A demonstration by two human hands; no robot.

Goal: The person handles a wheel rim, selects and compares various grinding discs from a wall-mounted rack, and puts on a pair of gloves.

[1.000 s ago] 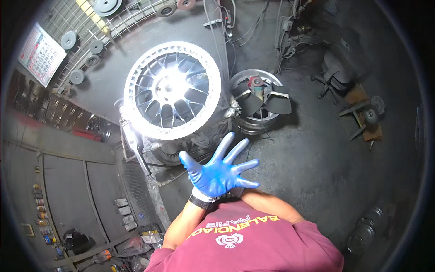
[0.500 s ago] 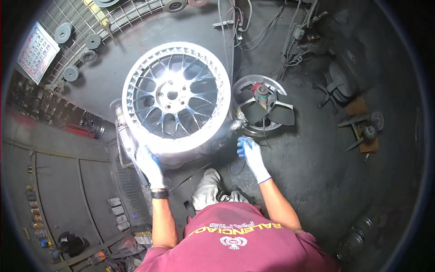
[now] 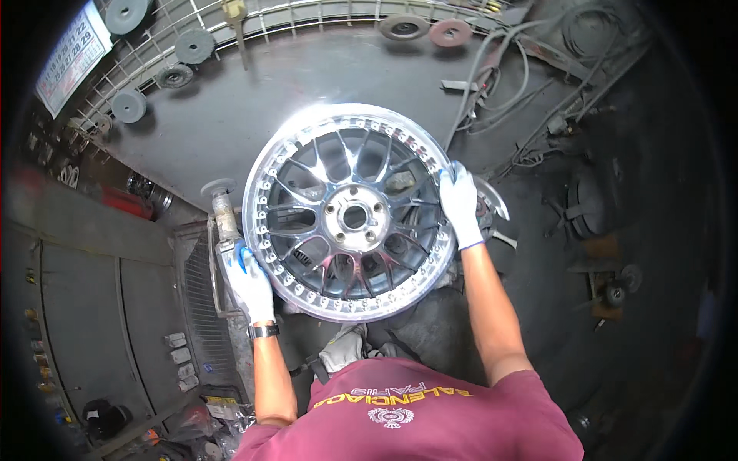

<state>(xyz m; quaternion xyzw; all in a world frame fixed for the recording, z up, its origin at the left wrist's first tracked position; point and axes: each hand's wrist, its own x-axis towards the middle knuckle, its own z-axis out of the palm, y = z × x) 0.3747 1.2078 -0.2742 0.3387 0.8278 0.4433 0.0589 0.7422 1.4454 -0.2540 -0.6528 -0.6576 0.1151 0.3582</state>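
Note:
A shiny multi-spoke wheel rim [image 3: 356, 240] faces me at the middle, tilted up, with small bolts round its edge. My right hand [image 3: 460, 203], in a white glove with blue fingertips, grips the right edge of the rim. My left hand [image 3: 250, 283], gloved the same way, is at the lower left of the rim, close to its edge. Its fingers are closed round the body of a grey disc grinder [image 3: 223, 219], whose round disc points up and away. The palm side of the left hand is hidden.
Behind the rim stands a grey panel [image 3: 231, 115] topped by a wire rack with several discs [image 3: 194, 47]. Cables [image 3: 500, 77] hang at the back right. Another wheel [image 3: 492, 200] is partly hidden beside my right hand. Cans and boxes line the lower left.
My right hand has moved up and right from below the rim onto its right edge. The rim has turned and shifted right in view. My head view has shifted too.

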